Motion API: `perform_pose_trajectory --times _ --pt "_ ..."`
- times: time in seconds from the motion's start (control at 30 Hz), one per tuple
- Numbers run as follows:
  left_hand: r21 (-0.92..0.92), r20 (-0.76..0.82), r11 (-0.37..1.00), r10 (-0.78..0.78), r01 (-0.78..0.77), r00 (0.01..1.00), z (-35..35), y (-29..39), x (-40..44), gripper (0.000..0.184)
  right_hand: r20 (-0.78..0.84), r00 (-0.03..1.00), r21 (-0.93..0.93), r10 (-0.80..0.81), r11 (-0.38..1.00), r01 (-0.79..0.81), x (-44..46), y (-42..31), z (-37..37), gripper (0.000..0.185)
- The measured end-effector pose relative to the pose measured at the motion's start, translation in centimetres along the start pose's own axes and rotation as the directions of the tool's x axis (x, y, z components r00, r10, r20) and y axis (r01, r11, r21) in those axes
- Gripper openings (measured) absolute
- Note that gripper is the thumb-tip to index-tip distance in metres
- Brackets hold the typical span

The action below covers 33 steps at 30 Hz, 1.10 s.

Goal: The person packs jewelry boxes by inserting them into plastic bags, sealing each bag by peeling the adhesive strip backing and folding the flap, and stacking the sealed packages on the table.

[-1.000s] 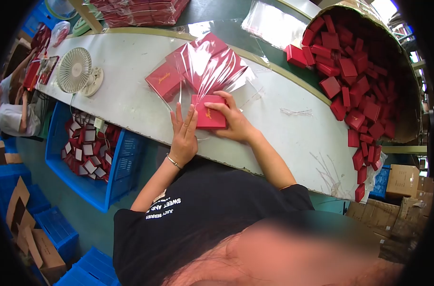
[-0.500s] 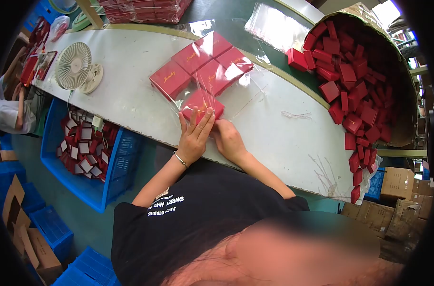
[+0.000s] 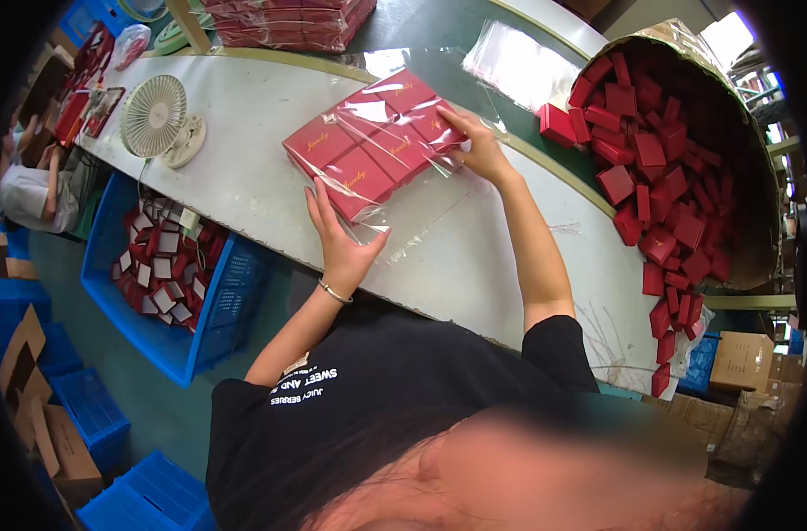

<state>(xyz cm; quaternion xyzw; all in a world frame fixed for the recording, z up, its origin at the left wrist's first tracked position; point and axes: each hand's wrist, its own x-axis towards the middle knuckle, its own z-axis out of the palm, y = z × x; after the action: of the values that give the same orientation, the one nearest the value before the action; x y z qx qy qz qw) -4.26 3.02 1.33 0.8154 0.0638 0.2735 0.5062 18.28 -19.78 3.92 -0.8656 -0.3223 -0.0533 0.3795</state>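
Red jewelry boxes with gold "Jewelry" lettering lie packed side by side in a clear plastic bag (image 3: 378, 146) on the white table. At the pack's right end my right hand (image 3: 481, 152) grips the corner, fingers on top and thumb along the side. My left hand (image 3: 343, 248) is at the near corner with fingers and thumb spread apart, beside the loose plastic end. Whether its fingertips press on the boxes is hard to tell.
A white fan (image 3: 155, 119) stands on the table's left. Loose red boxes spill from a large carton (image 3: 747, 221) at right. Flat clear bags (image 3: 518, 66) and wrapped red stacks (image 3: 288, 22) lie behind. A blue crate (image 3: 195, 341) holds box parts below; another person (image 3: 36, 190) sits far left.
The near box, which stuck out from the group under both hands, now sits in line with the others. My right hand has moved up and right to the pack's far corner; my left hand has opened.
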Motion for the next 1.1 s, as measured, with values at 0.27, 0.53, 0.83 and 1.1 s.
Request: perform_pose_trajectory --times 0.27,0.53,0.83,1.1 --pt "0.138 -0.009 0.989 0.045 -0.044 0.999 -1.0 -2.2 2.4 0.103 -0.166 0.971 -0.074 0.173 0.979 -0.188 -12.7 -5.3 0.6 0.082" --pt "-0.006 0.114 0.991 0.131 -0.131 0.985 5.4 -0.9 4.3 0.101 -0.496 0.843 -0.199 0.207 0.918 -0.342 -19.7 -4.2 -1.1 0.077" --pt "0.136 0.348 0.983 -0.161 0.120 0.924 -1.7 -3.1 2.6 0.061 -0.352 0.932 -0.232 0.080 0.958 -0.170 -19.0 -13.7 -1.7 0.057" --pt "0.070 0.380 0.935 -0.347 0.348 0.857 -6.3 -3.3 -0.3 0.019 -0.018 0.992 0.261 0.126 0.958 -0.118 -12.7 -14.5 10.4 0.017"
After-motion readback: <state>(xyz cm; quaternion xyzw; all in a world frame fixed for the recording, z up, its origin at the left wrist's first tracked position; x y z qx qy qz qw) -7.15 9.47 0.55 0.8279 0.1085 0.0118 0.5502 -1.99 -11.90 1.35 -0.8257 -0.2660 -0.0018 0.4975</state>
